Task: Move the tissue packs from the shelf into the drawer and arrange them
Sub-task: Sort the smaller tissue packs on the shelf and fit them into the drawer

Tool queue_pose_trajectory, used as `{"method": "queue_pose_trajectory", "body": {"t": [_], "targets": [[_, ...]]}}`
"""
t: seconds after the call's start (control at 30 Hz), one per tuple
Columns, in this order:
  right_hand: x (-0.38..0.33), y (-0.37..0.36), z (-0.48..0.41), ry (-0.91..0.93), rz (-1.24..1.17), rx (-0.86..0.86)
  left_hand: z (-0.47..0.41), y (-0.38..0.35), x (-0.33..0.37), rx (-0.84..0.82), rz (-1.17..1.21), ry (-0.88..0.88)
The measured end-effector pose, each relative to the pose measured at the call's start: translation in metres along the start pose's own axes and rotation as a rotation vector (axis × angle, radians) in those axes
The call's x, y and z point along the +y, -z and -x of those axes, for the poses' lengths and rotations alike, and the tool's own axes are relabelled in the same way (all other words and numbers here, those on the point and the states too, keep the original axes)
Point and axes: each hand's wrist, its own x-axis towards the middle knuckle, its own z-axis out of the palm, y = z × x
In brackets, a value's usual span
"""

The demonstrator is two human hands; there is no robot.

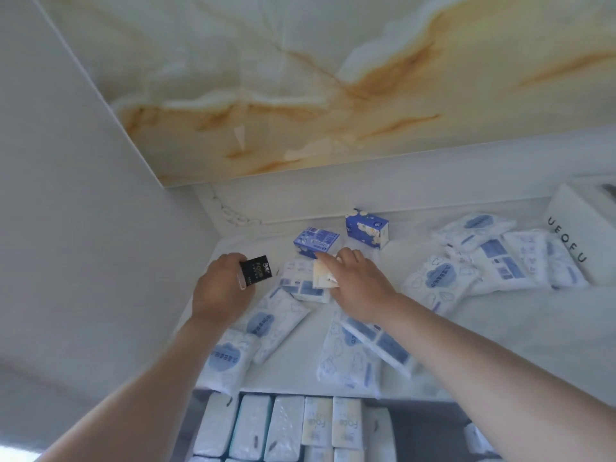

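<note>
Shelf (506,331) strewn with tissue packs (433,281); left hand (221,291) grips a small black pack (256,271) at ten o'clock; right hand (361,283) touches a cream pack (324,278) at centre, grip unclear; drawer (428,425) at six o'clock holds upright rows; advice: close fingers fully round the cream pack before lifting, then slot it beside matching ones.

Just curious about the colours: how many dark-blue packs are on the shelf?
2. One dark-blue pack lies just beyond the right hand; the other stands behind it, rightward. More may be hidden.
</note>
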Motion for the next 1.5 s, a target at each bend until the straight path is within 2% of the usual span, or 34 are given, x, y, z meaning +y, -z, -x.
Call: {"method": "queue_pose_trajectory", "body": {"t": [0.1, 0.2, 0.23, 0.37, 0.5, 0.6, 0.7, 0.83, 0.97, 1.07, 1.23, 1.33, 1.5], "targets": [[-0.017, 0.017, 0.023, -0.040, -0.147, -0.069, 0.040, 0.011, 0.004, 0.004, 0.149, -0.015], [-0.039, 0.032, 0.054, -0.064, -0.226, -0.147, 0.087, 0.012, 0.007, 0.064, 0.091, -0.275], [-0.048, 0.035, 0.066, -0.067, -0.234, -0.172, 0.104, 0.011, 0.007, 0.044, 0.092, -0.310], [-0.082, 0.029, 0.117, -0.109, -0.253, -0.303, 0.176, 0.010, 0.001, -0.078, 0.124, -0.302], [-0.110, 0.015, 0.163, -0.181, -0.213, -0.462, 0.220, 0.005, 0.002, -0.226, 0.058, -0.257], [-0.123, 0.001, 0.188, -0.298, -0.169, -0.507, 0.239, 0.000, 0.015, -0.365, -0.073, -0.209], [-0.134, -0.015, 0.211, -0.452, -0.173, -0.481, 0.254, -0.002, 0.023, -0.484, -0.182, -0.109], [-0.142, -0.031, 0.236, -0.609, -0.213, -0.437, 0.266, -0.004, 0.032, -0.520, -0.243, -0.117], [-0.149, -0.040, 0.240, -0.709, -0.225, -0.390, 0.267, 0.003, 0.035, -0.479, -0.266, -0.097], [-0.157, -0.040, 0.232, -0.814, -0.346, -0.400, 0.264, 0.015, 0.028, -0.452, -0.260, -0.028], [-0.159, -0.045, 0.228, -0.775, -0.626, -0.357, 0.262, 0.032, 0.012, -0.445, -0.251, 0.090], [-0.155, -0.040, 0.229, -0.781, -0.697, -0.325, 0.266, 0.037, 0.014, -0.432, -0.172, 0.134], [-0.145, -0.026, 0.232, -0.832, -0.759, -0.165, 0.276, 0.029, 0.026, -0.527, 0.038, 0.061]]}}
